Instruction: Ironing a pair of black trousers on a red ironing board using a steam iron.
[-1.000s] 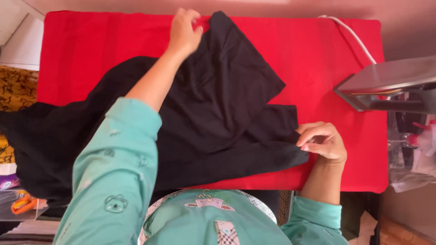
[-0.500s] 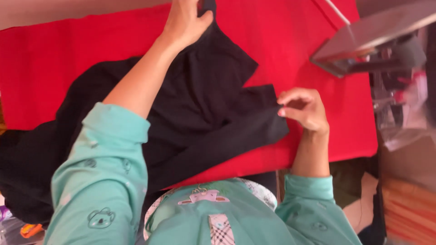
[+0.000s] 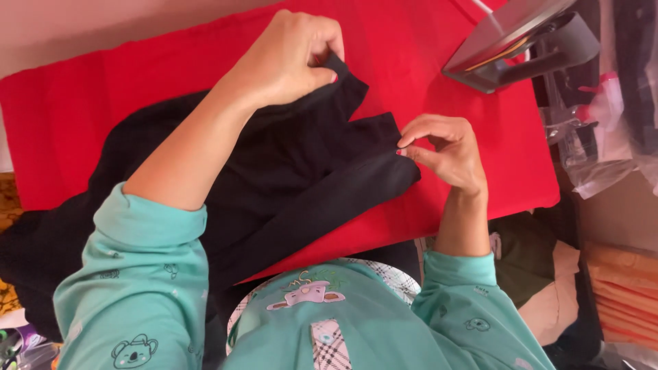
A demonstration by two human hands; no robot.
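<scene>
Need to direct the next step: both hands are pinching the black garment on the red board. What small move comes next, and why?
Probably draw the hands apart to pull the cloth taut and flat. The left hand grips the far corner of the black garment and the right hand pinches its near edge, yet the fabric between them lies folded and slack on the red board.

Teal long-sleeved top with small koala prints on the left sleeve (image 3: 130, 288). Plaid placket down the chest. 2 pushed-up cuffs, bare forearms.

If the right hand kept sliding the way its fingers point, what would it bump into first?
The right hand points left, pinching the edge of the black garment. Going on, it would likely push into more of that cloth first, then reach the left hand; depth is unclear.
</scene>
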